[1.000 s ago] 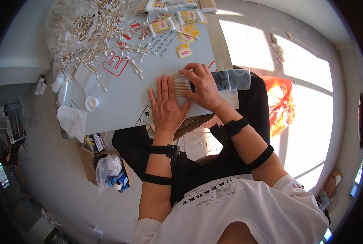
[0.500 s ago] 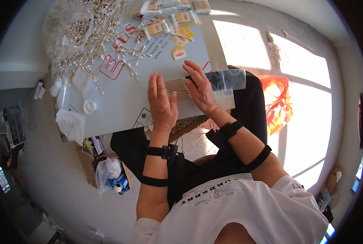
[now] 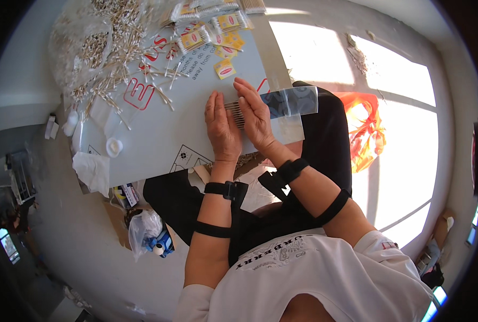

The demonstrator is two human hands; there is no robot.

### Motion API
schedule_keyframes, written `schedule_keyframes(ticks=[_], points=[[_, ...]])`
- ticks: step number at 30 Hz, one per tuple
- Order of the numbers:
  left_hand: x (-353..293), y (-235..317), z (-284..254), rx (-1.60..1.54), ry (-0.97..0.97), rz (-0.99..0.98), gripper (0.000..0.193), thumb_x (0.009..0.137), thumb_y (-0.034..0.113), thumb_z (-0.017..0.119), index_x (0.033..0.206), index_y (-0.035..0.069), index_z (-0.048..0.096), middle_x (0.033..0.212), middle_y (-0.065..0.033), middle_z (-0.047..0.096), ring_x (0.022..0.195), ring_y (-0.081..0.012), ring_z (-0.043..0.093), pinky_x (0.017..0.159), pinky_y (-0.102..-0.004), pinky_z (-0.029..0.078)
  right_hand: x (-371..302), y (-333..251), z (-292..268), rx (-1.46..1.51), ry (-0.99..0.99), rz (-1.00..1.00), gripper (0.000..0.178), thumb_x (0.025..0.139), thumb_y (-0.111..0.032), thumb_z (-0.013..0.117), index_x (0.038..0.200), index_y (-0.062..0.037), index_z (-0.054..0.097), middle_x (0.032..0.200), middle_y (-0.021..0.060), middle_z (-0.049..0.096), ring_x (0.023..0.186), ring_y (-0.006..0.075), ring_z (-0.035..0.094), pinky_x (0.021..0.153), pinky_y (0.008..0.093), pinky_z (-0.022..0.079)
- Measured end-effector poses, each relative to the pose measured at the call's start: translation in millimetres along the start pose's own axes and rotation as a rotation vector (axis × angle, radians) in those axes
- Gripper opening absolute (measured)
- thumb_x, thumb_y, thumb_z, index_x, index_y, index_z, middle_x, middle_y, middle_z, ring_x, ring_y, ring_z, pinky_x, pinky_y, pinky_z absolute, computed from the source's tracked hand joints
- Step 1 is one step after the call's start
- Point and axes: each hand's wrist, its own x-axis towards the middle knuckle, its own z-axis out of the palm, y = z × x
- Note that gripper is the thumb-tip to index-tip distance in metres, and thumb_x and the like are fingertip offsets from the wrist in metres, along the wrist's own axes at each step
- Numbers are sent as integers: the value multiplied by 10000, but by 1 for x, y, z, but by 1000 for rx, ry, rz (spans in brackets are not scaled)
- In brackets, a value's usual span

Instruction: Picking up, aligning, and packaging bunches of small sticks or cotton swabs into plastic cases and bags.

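A row of cotton swabs (image 3: 235, 114) lies side by side on the grey tabletop (image 3: 158, 134) near its front right. My left hand (image 3: 221, 129) presses against the swabs' left ends, its fingers straight and together. From the other side my right hand (image 3: 256, 119) cups the right ends, so the row is held between both hands. Part of the row is hidden under the fingers. Just right of my right hand, a strip of clear plastic film (image 3: 291, 102) extends past the table edge over my leg. Small yellow cards (image 3: 225, 68) lie beyond the hands.
A heap of loose swabs (image 3: 110, 48) in clear plastic fills the far left. Packed swab bundles (image 3: 195, 38) lie at the back. Nearer left are a white round cap (image 3: 114, 146) and a tissue (image 3: 91, 170). An orange bag (image 3: 363, 131) is on the floor at right.
My hands have come closer together around the swabs. My left hand moved right and slightly up, covering more of the row. The whole view has shifted a little.
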Motion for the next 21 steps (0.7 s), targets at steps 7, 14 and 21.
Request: schedule_keyframes(ticks=[7,14,21], points=[[-7,4,-41,455,-337,177,703,887,261,632,1461,-7,326,1530,-206,303,1447,-341,241,1175,-526,144,13,-23,-48,-695,-533,-281,482,881,-98,589,1349,-25,497,1447,149,451,1376,308,380,1138,417,320],[-16,6,-43,574,-466,161,852,865,445,633,1495,5,264,1576,-174,222,1477,-306,168,1192,-511,101,-4,-4,-44,-1004,-590,-513,559,841,-184,570,1367,-19,477,1475,139,424,1391,283,369,1173,429,260],[-18,5,-44,622,-491,193,791,905,396,590,1501,1,250,1581,-175,205,1481,-308,153,1194,-501,111,-6,-5,-46,-985,-604,-483,537,867,-129,591,1380,-24,470,1473,154,423,1395,285,366,1176,432,261]])
